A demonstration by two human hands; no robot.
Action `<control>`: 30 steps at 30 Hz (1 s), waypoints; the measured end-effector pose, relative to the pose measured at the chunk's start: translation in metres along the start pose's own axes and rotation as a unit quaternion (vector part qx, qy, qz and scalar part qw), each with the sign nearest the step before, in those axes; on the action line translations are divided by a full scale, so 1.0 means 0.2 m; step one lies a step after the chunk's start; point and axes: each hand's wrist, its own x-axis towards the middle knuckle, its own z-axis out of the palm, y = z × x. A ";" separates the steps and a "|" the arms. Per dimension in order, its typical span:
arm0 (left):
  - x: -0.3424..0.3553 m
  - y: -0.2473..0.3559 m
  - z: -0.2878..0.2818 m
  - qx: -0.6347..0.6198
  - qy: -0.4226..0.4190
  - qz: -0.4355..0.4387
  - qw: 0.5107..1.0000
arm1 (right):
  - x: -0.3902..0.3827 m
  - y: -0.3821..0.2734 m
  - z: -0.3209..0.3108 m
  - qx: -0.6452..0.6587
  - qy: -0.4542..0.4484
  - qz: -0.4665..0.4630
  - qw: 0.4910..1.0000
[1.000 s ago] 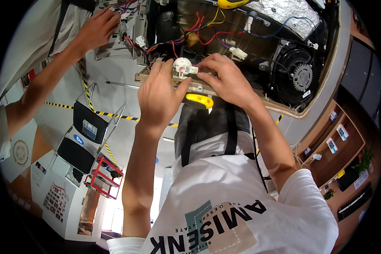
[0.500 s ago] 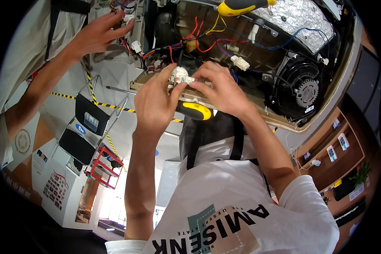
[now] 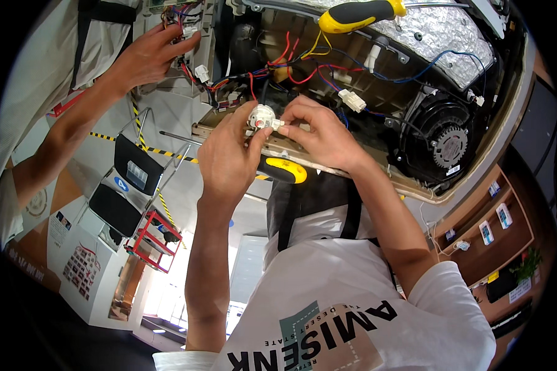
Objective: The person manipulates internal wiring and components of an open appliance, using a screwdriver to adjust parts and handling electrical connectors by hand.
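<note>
Grey floor (image 3: 176, 114) with striped tape spreads left of an open housing (image 3: 408, 189), whose beige rim passes close under both hands. Above that rim, the left hand (image 3: 229, 157) holds a white round part (image 3: 263, 115) between thumb and fingers, while the right hand (image 3: 319, 133) pinches its side tab. A yellow-and-black screwdriver (image 3: 288, 170) lies along the rim, a white connector (image 3: 351, 100) and black motor (image 3: 450, 147) sit rightward, and a co-worker's hand (image 3: 151, 55) works at left. The left hand hides the screwdriver's middle; the housing's top is cut off.
</note>
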 end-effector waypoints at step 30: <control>0.05 0.07 -0.07 0.161 -0.113 0.062 0.978 | -0.01 -0.07 0.02 -0.116 0.011 0.006 0.993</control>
